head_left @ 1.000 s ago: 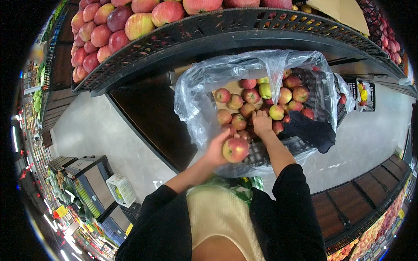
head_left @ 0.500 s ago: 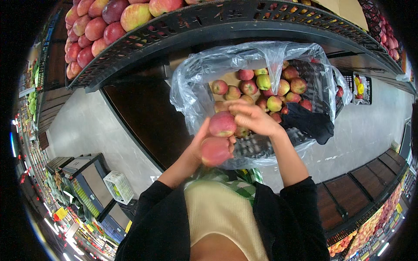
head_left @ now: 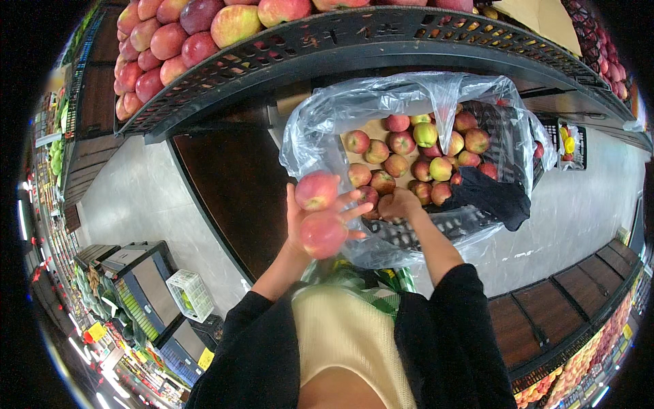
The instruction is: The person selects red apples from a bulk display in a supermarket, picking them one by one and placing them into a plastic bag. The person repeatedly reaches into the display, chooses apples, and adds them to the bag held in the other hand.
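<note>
A white openwork plastic basket point(head_left: 201, 298) holds something green. Just left of the basket is a dark-framed stand point(head_left: 148, 277) with light grey panels, and farther left hangs or lies dark green leafy produce point(head_left: 87, 276) — too small to identify. A yellow rectangular card point(head_left: 206, 358) shows below the basket; well to its right — a ledge point(head_left: 538, 326) of dark brown boards.

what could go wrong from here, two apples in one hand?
The left hand has two apples in spread fingers; one might slip and bruise. The right hand, down beside the loose apples, may knock some together. The crumpled plastic liner could snag a wrist.
</note>
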Demonstrator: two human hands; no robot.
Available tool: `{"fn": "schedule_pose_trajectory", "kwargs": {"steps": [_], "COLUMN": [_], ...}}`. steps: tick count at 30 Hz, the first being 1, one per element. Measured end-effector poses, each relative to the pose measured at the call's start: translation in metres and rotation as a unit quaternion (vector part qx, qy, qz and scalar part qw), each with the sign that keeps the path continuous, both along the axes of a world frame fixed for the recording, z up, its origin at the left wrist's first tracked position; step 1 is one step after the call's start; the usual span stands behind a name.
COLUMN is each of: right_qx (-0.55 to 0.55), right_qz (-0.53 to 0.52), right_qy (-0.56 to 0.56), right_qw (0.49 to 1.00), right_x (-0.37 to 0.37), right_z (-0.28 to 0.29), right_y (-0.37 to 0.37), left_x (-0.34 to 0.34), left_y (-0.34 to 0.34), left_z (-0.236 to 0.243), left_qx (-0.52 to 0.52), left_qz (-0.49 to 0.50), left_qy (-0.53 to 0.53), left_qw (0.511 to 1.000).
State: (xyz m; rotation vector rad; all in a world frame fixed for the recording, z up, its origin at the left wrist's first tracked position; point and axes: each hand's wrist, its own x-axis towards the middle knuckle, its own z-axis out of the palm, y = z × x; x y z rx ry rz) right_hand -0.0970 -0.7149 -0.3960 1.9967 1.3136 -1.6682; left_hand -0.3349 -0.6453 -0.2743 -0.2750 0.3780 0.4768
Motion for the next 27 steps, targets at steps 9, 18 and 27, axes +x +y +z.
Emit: {"fn": "schedule_pose_trajectory", "kwargs": {"steps": [9,18,27], "right_qx": [0.389,0.439,0.236], "right_qz": [-0.213,-0.265,0.185], "right_qy": [0.115,0.092,-0.08], "right_qw": [0.889,0.853,0.951], "right_x": [0.005,-0.001,-0.082], "right_z": [0.162,0.077,-0.059], "right_y": [-0.016,0.011,0.008], "left_x": [-0.005,-0.027,-0.053], "left_y": [-0.006,-0.018,-0.012], "left_z": [0.0,-0.012,-0.013], "left_qx": [-0.044,0.057,-0.01], "left_qz": [-0.086,-0.096,-0.04], "left_qy": [-0.028,0.188,0.131], "left_qw": [0.995,0.976,0.991]}}
